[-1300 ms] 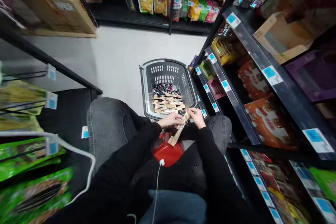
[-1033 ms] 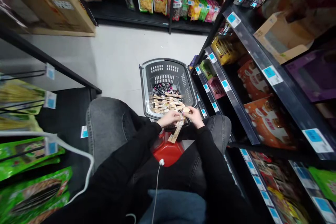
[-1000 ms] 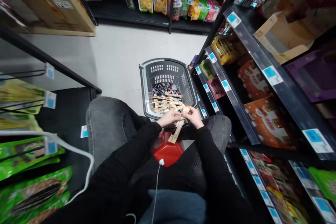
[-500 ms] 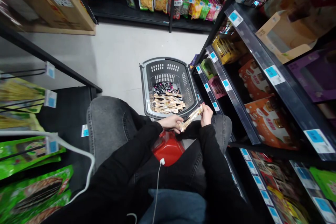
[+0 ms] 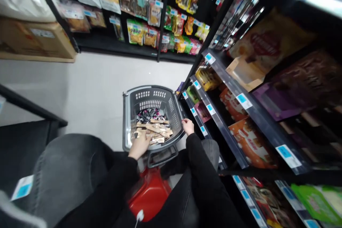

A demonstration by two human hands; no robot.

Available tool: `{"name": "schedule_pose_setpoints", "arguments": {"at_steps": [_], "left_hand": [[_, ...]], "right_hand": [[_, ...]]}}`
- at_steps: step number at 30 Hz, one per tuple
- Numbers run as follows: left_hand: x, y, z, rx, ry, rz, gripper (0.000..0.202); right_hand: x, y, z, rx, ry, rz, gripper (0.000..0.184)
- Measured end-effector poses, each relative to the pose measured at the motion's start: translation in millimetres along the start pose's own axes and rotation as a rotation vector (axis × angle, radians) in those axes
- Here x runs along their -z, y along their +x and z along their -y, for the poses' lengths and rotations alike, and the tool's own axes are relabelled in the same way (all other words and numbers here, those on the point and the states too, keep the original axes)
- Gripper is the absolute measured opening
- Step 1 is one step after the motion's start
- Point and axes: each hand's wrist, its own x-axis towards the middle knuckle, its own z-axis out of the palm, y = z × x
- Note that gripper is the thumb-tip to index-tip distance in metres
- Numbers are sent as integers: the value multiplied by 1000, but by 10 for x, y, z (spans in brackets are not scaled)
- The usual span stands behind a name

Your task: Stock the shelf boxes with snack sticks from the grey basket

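Tan packets (image 5: 153, 128) are lying loose in the basket (image 5: 151, 94), toward its near edge, while black packets (image 5: 149, 114) are being gathered toward its far edge. Judging by this layout, the two kinds are being kept mostly apart, but the tan ones are lying at mixed angles and no neat stack is being formed; how much handling is left is not being revealed. The left hand (image 5: 140, 146) is being held over the near left corner, its fingertips among the tan packets; whether one is being gripped cannot be made out. The right hand (image 5: 188, 127) is being held just beside the right edge, close to the near right corner, with its fingers loosely curled; whether anything small is being pinched there cannot be made out either. No brand is being shown legibly on the packets. On the far shelf, a green bag (image 5: 135, 32) is bearing large dark Chinese characters, too blurred to be read surely. Pale lettering is being shown on an orange box (image 5: 251, 142), and blue-and-white price tags (image 5: 244, 100) are lining the shelf edges, their print being too small to read.
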Motion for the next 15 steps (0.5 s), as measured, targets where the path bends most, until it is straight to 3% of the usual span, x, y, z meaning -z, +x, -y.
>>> {"name": "schedule_pose_setpoints", "arguments": {"at_steps": [3, 6, 8, 9, 12, 15], "left_hand": [[-145, 135, 103, -174, -56, 93, 29], [-236, 168, 123, -249, -93, 106, 29], [-260, 160, 107, -255, -102, 142, 28], [-268, 158, 97, -260, -100, 153, 28], [-302, 167, 99, -264, -81, 161, 27], [-348, 166, 176, -255, -75, 156, 26]], "right_hand": [[581, 281, 529, 219, -51, -54, 20], [1444, 509, 1114, 546, -303, -385, 31], [2033, 647, 1421, 604, -589, -656, 32], [2295, 710, 1528, 593, -768, -728, 31], [2868, 847, 1671, 490, -1283, -669, 27], [3108, 891, 1664, 406, -1515, -458, 23]]}}
